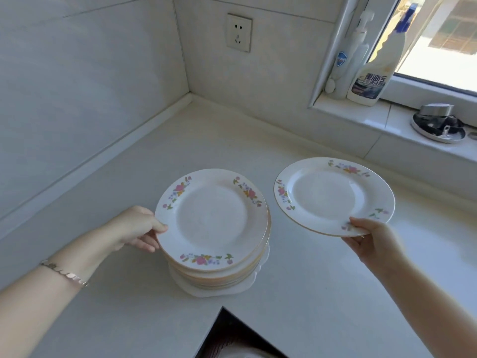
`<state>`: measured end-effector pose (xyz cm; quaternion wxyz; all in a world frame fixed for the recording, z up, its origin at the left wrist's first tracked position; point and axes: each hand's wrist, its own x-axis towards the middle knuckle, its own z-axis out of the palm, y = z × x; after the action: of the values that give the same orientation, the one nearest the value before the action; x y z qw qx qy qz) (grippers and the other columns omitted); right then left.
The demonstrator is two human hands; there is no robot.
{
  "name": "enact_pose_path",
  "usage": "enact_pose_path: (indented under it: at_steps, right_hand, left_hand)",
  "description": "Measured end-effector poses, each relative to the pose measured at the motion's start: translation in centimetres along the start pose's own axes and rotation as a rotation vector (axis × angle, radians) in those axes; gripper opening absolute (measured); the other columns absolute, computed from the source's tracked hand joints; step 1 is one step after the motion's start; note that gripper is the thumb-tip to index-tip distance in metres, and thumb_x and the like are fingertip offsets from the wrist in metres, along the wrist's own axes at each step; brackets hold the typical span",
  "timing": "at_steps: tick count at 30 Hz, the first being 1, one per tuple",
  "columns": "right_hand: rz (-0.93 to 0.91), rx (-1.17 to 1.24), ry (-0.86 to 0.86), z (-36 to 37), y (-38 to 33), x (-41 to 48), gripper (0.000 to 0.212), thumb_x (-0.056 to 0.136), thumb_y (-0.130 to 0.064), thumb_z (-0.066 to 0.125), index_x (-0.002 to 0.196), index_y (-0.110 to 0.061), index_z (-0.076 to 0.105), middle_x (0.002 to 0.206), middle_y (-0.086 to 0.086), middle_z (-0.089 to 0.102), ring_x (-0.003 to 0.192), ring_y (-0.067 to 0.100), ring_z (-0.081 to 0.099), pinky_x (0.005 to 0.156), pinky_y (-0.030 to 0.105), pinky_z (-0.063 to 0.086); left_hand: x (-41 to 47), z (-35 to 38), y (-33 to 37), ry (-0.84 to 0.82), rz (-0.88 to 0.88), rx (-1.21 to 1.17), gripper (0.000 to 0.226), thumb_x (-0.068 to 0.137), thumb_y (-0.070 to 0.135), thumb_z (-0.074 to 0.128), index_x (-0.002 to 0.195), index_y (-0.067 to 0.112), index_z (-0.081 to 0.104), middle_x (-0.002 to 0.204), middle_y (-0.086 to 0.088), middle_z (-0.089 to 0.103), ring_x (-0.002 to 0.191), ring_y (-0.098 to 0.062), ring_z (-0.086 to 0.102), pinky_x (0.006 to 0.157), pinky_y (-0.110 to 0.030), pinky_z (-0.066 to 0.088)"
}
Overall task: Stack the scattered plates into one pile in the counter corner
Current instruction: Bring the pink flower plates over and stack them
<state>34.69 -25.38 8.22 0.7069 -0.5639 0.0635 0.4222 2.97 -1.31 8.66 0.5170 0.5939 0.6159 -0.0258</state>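
Observation:
A pile of several white plates with flower rims (214, 220) stands on the pale counter (144, 161), resting on a wider white plate with a scalloped edge (219, 289). My left hand (139, 228) grips the left rim of the pile's top plate, thumb on top. My right hand (371, 239) holds a single flowered plate (333, 195) by its near rim, tilted and lifted off the counter to the right of the pile. The counter corner lies behind the pile, up and to the left.
Tiled walls meet at the corner (189, 93), with a wall socket (238, 32) above. On the window sill at right stand two cleaner bottles (371, 71) and a metal dish with small items (438, 125). The counter's inner edge drops off near the bottom (222, 310).

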Motion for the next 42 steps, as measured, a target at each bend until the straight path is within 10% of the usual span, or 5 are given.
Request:
enact_pose_path:
  at_steps: [10,19,26,36,42]
  right_hand:
    - [0.031,0.018,-0.027,1.4,0.3,0.5,0.023,0.085,0.008,0.044,0.088,-0.011,0.057,0.055,-0.004,0.071,0.048,0.007,0.067,0.049,0.022,0.057]
    - [0.016,0.033,-0.067,2.4,0.1,0.3,0.024,0.085,0.009,0.043,0.087,-0.01,0.057,0.056,-0.004,0.071,0.05,0.007,0.068,0.047,0.021,0.056]
    - [0.044,-0.097,-0.213,4.2,0.8,-0.2,0.027,0.084,0.01,0.044,0.091,-0.01,0.06,0.068,-0.002,0.075,0.06,0.01,0.071,0.05,0.022,0.056]
    - [0.141,-0.437,-0.343,7.6,4.7,-1.0,0.016,0.081,0.009,0.051,0.081,-0.001,0.063,0.06,0.005,0.071,0.051,0.015,0.068,0.046,0.026,0.055]
    - [-0.16,-0.824,-0.189,9.2,5.5,-1.5,0.012,0.065,-0.016,0.059,0.07,-0.006,0.056,0.061,0.007,0.06,0.051,0.022,0.057,0.044,0.024,0.043]
  left_hand:
    - [0.4,0.8,0.9,0.191,-0.001,0.627,0.03,0.085,0.042,0.049,0.085,0.012,0.048,0.073,-0.005,0.055,0.067,-0.024,0.055,0.055,-0.025,0.038]
    - [1.5,5.3,-1.2,0.334,0.35,-0.313,0.048,0.092,0.009,0.05,0.138,0.016,0.041,0.129,-0.001,0.056,0.12,-0.022,0.052,0.099,-0.035,0.04]
    - [1.3,5.9,-0.9,0.411,0.367,-0.4,0.043,0.087,0.001,0.05,0.127,0.016,0.05,0.11,0.002,0.058,0.107,-0.024,0.057,0.077,-0.026,0.041]
    - [1.8,5.8,-1.4,0.364,0.354,-0.475,0.052,0.087,0.0,0.048,0.137,0.016,0.046,0.129,0.003,0.056,0.119,-0.016,0.051,0.096,-0.026,0.037]
    - [1.9,5.9,-1.4,0.387,0.382,-0.496,0.044,0.094,0.007,0.041,0.138,0.015,0.044,0.138,0.001,0.05,0.118,-0.006,0.044,0.099,-0.021,0.031]
